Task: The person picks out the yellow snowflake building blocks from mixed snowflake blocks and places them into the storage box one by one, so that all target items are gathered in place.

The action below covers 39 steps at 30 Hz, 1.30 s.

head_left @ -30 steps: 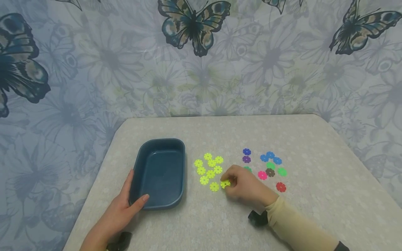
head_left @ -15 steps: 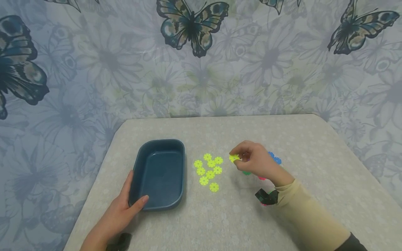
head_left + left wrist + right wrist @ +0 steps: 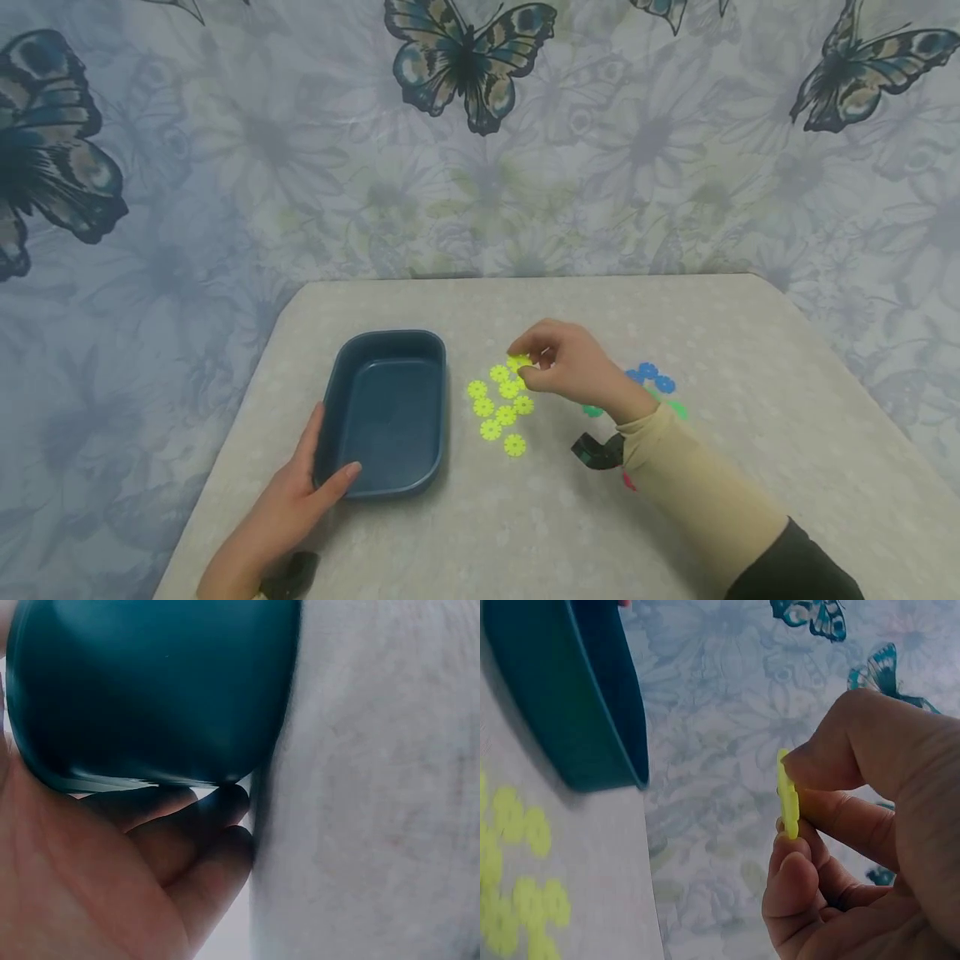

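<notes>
My right hand (image 3: 576, 371) pinches a yellow flower-shaped disc (image 3: 788, 799) between thumb and fingers. In the head view it hovers over the far right end of a group of several yellow discs (image 3: 506, 415) on the table. The right wrist view shows the held disc edge-on, above the table. My left hand (image 3: 283, 504) grips the near left corner of a dark blue rectangular tray (image 3: 386, 421), its thumb over the rim and its fingers along the outer wall. Nothing lies in the tray. In the left wrist view curled fingers (image 3: 210, 885) touch the tray's side.
Blue discs (image 3: 648, 370), a teal-green disc (image 3: 592, 412) and a light green disc (image 3: 679, 410) lie to the right, partly behind my right arm. A pink-red bit (image 3: 629, 481) shows beneath the sleeve. A patterned wall (image 3: 645, 192) rises behind the table (image 3: 817, 467).
My right hand has lifted the yellow disc from the group's near right side, carried it away and right, then back left over the group's far end. My left hand stays on the tray.
</notes>
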Tool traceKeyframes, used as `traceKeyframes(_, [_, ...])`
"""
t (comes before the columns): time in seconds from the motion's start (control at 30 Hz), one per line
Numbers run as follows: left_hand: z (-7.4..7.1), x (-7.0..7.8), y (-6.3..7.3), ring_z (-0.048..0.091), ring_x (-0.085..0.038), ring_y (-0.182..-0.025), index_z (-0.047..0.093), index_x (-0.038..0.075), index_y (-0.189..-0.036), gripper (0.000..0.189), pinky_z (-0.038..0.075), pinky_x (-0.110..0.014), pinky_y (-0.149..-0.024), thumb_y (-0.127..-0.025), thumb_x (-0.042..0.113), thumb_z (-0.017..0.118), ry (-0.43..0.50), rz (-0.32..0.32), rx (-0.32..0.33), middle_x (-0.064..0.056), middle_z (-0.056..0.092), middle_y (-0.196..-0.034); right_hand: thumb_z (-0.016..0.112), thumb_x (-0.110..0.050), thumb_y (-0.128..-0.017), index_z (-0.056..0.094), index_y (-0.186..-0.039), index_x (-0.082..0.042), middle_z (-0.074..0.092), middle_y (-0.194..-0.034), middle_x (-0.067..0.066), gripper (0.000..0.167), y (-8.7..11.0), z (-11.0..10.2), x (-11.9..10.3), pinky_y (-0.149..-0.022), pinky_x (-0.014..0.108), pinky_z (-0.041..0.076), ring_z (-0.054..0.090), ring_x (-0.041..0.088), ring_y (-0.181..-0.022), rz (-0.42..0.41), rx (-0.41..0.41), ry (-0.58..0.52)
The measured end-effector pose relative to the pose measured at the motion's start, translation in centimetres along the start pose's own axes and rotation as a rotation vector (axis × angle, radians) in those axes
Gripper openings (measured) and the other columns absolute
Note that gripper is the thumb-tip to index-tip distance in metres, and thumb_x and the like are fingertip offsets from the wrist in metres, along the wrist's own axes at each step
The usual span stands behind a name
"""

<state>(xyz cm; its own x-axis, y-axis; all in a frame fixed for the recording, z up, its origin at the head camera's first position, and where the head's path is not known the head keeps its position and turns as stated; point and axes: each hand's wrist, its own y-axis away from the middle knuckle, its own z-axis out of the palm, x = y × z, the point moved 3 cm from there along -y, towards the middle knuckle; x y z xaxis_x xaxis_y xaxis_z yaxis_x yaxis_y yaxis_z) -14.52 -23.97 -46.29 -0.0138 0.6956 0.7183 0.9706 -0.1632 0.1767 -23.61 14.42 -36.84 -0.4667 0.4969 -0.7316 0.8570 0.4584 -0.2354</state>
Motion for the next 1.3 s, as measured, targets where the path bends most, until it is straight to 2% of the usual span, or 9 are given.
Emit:
traceKeyframes(0.33, [0.7,0.2,-0.9,0.016,-0.05,-0.154,-0.013,0.02,-0.165,0.103,0.024,-0.072,-0.117,-0.101,0.056,0.059,-0.002,0.043,0.024,-0.019,0.001,-0.172,0.07,-0.008,-0.087,0.077,-0.117,-0.012,0.072,-0.115,-0.003,0.031,-8.4,6.6,-4.1,-0.082,0.032,0.057,0.065,0.015,-0.096,0.0,-0.182,-0.041])
traceKeyframes(0.47, [0.9,0.4,-1.2,0.016,-0.048,-0.155,-0.012,0.019,-0.166,0.103,0.024,-0.07,-0.118,-0.101,0.057,0.058,0.0,0.055,0.022,-0.019,0.002,-0.173,0.07,-0.009,-0.088,0.077,-0.118,-0.012,0.074,-0.114,-0.002,0.031,-11.1,9.0,-4.7,-0.084,0.03,0.057,0.066,0.013,-0.098,-0.004,-0.202,-0.075])
traceKeyframes(0.57, [1.0,0.5,-1.4,0.017,-0.047,-0.155,-0.012,0.02,-0.166,0.102,0.025,-0.069,-0.119,-0.101,0.057,0.058,0.006,0.061,0.018,-0.018,0.003,-0.173,0.07,-0.01,-0.089,0.077,-0.117,-0.011,0.075,-0.111,0.0,0.029,-12.7,10.9,-4.2,-0.083,0.03,0.058,0.067,0.014,-0.097,0.018,-0.208,-0.089])
traceKeyframes(0.8, [1.2,0.3,-1.3,0.018,-0.045,-0.156,-0.011,0.022,-0.166,0.103,0.024,-0.068,-0.12,-0.1,0.06,0.058,0.034,0.048,0.009,-0.017,0.003,-0.173,0.076,-0.018,-0.09,0.08,-0.111,-0.011,0.077,-0.104,0.0,0.022,-15.0,15.2,-2.5,-0.08,0.028,0.058,0.069,0.014,-0.095,0.115,-0.224,-0.065])
traceKeyframes(0.97, [0.8,0.2,-0.9,0.019,-0.045,-0.155,-0.011,0.021,-0.166,0.101,0.024,-0.069,-0.119,-0.101,0.057,0.058,0.037,0.055,0.017,-0.018,0.004,-0.173,0.079,-0.021,-0.088,0.08,-0.106,-0.011,0.077,-0.099,-0.001,0.02,-15.8,17.9,-2.1,-0.076,0.028,0.058,0.069,0.013,-0.087,0.192,-0.239,-0.052])
traceKeyframes(1.07, [0.6,0.1,-0.6,0.021,-0.045,-0.154,-0.01,0.021,-0.166,0.1,0.025,-0.068,-0.119,-0.101,0.055,0.059,0.037,0.064,0.031,-0.019,0.006,-0.172,0.081,-0.022,-0.087,0.08,-0.104,-0.012,0.075,-0.097,-0.003,0.02,-16.1,19.5,-1.6,-0.073,0.026,0.058,0.068,0.012,-0.082,0.229,-0.262,0.0])
traceKeyframes(1.17, [0.3,-0.1,-0.3,0.024,-0.046,-0.153,-0.009,0.021,-0.166,0.099,0.027,-0.069,-0.118,-0.102,0.051,0.06,0.032,0.075,0.048,-0.02,0.008,-0.172,0.082,-0.021,-0.085,0.079,-0.103,-0.011,0.074,-0.096,-0.003,0.021,-16.5,20.9,-0.8,-0.07,0.025,0.057,0.067,0.011,-0.079,0.221,-0.274,0.073])
traceKeyframes(1.3, [-0.2,-0.4,0.1,0.026,-0.047,-0.152,-0.008,0.02,-0.166,0.1,0.029,-0.069,-0.117,-0.101,0.051,0.061,0.015,0.07,0.072,-0.022,0.01,-0.171,0.081,-0.019,-0.084,0.078,-0.104,-0.01,0.075,-0.099,-0.001,0.023,-17.1,22.1,-0.7,-0.075,0.027,0.057,0.068,0.013,-0.085,0.154,-0.286,0.161])
